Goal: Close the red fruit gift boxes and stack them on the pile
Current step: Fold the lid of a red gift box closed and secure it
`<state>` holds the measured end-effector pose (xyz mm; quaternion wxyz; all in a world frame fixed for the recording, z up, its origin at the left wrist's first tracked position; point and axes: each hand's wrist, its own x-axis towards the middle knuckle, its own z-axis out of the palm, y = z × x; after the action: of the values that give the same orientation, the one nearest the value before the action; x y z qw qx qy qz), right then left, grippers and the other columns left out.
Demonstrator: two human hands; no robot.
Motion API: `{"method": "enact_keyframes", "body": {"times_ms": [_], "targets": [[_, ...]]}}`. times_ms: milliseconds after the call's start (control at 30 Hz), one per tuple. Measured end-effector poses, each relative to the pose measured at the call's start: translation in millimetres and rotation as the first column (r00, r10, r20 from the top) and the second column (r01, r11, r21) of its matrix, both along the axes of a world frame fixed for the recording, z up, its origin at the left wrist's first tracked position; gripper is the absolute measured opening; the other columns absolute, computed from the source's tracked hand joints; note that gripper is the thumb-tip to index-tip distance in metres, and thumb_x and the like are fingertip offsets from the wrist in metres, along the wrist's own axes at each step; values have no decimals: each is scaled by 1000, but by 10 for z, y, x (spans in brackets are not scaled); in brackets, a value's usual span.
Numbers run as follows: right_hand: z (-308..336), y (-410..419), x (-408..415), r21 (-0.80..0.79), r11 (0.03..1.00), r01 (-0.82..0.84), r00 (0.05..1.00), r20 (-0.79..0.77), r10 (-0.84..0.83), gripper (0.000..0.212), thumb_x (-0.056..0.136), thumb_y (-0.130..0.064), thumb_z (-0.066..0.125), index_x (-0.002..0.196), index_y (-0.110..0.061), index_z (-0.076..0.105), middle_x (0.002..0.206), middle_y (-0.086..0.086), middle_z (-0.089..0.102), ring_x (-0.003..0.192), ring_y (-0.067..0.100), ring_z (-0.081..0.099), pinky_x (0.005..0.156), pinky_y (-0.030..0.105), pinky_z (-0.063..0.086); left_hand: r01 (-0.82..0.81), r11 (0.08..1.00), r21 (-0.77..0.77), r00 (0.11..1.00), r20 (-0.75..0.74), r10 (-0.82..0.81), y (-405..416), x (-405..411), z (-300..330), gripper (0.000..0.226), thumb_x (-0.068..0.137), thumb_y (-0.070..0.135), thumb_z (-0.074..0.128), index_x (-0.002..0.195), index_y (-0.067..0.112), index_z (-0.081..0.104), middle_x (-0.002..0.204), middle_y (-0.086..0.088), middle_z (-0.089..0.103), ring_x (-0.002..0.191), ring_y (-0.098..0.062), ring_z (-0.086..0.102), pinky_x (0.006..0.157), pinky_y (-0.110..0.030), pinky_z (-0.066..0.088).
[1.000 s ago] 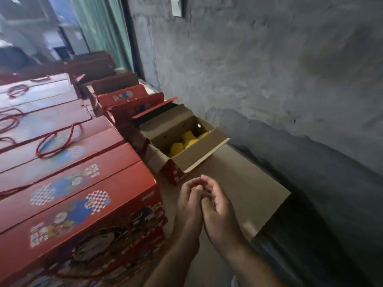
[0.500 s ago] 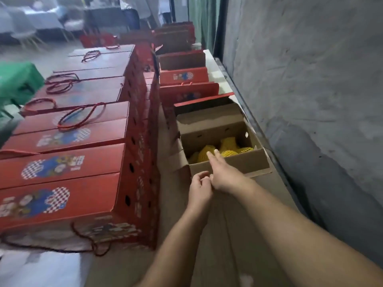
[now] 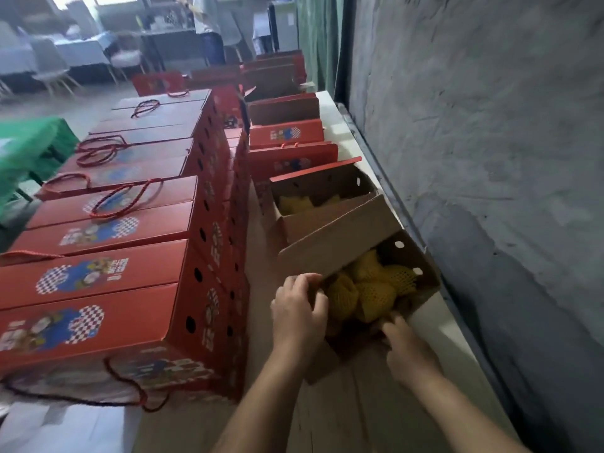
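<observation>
Two open boxes in the right-hand row: the near open box [image 3: 366, 256] with its flap up, the second open box [image 3: 322, 197] just behind. Netted yellow fruit [image 3: 369, 289] inside the near one, maybe four or five, hard to count. Pile of closed red boxes [image 3: 108, 250] on the left, eight or so tops showing, rope handles on several. Left hand [image 3: 299, 308] curled over the near box's left edge, gripping it. Right hand [image 3: 408, 348] at the front edge, fingers hooked on the cardboard. All sitting on the worktop [image 3: 343, 416].
</observation>
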<state>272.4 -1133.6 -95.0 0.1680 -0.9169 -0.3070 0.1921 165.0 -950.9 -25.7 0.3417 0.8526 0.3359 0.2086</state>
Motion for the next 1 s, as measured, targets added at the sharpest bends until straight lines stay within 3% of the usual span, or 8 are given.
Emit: {"method": "enact_keyframes", "body": {"times_ms": [67, 200, 267, 467, 600, 733, 900, 1000], "targets": [[-26, -404, -17, 49, 999, 11, 1000, 7, -12, 28, 95, -14, 65, 111, -36, 59, 118, -25, 38, 98, 8, 56, 80, 33, 54, 58, 979, 196, 988, -152, -28, -68, -9, -7, 32, 96, 43, 60, 126, 36, 64, 129, 12, 58, 121, -16, 49, 106, -36, 40], [13, -767, -113, 301, 929, 217, 971, -169, -172, 31, 97, -7, 62, 98, -38, 62, 122, -18, 52, 112, 12, 57, 85, 23, 46, 236, 971, -36, 837, -501, -222, -237, 59, -105, 70, 90, 80, 40, 150, 44, 44, 153, 12, 44, 138, -24, 38, 112, -43, 36], [4, -714, -242, 407, 776, 481, 867, -355, -351, 24, 100, -15, 63, 118, -30, 65, 138, -5, 54, 127, 22, 53, 92, 25, 46, 309, 930, -200, 781, -505, -368, -344, 139, -153, 68, 96, 66, 46, 159, 43, 36, 152, 4, 55, 131, -26, 53, 106, -41, 47], [-62, -400, -675, 341, 560, 755, 653, -474, -591, 101, 94, -12, 73, 164, -30, 3, 167, 2, 11, 146, 31, 27, 100, 44, 46, 334, 936, -112, 776, -530, -340, -287, -7, -217, 60, 101, 37, 41, 160, 41, 31, 140, -6, 64, 119, -33, 63, 95, -39, 50], [-5, -262, -683, 162, 727, 667, 645, -614, -455, 44, 105, -19, 56, 143, 0, 48, 135, 21, 59, 125, 34, 56, 109, 46, 46, 230, 922, -312, 848, -401, -347, -78, -386, -318, 53, 101, 19, 41, 150, 37, 51, 121, -3, 72, 99, -24, 66, 82, -37, 56], [87, -111, -1060, 64, 882, 467, 791, -476, -384, 44, 104, -26, 47, 146, -12, 46, 133, 12, 60, 118, 28, 59, 94, 38, 49, 94, 805, -586, 920, -258, -295, -35, -1027, -505, 35, 105, 13, 43, 126, 23, 68, 103, 1, 75, 90, -12, 72, 80, -38, 63], [111, -130, -1455, 34, 823, 567, 750, -435, -499, 34, 103, -27, 49, 135, -17, 52, 119, 7, 61, 92, 13, 57, 84, 34, 48, 191, 733, -653, 912, -158, -378, -49, -1405, -599, 39, 108, 17, 40, 140, 28, 59, 113, 4, 73, 92, -7, 72, 71, -25, 61], [204, -42, -1756, -15, 746, 666, 663, -445, -602, 47, 101, -19, 53, 147, -16, 47, 141, 12, 57, 126, 30, 57, 103, 41, 47, 260, 731, -630, 881, -155, -447, 45, -1535, -586, 41, 106, 12, 40, 141, 21, 59, 111, -1, 73, 93, -16, 71, 78, -28, 62]]}}
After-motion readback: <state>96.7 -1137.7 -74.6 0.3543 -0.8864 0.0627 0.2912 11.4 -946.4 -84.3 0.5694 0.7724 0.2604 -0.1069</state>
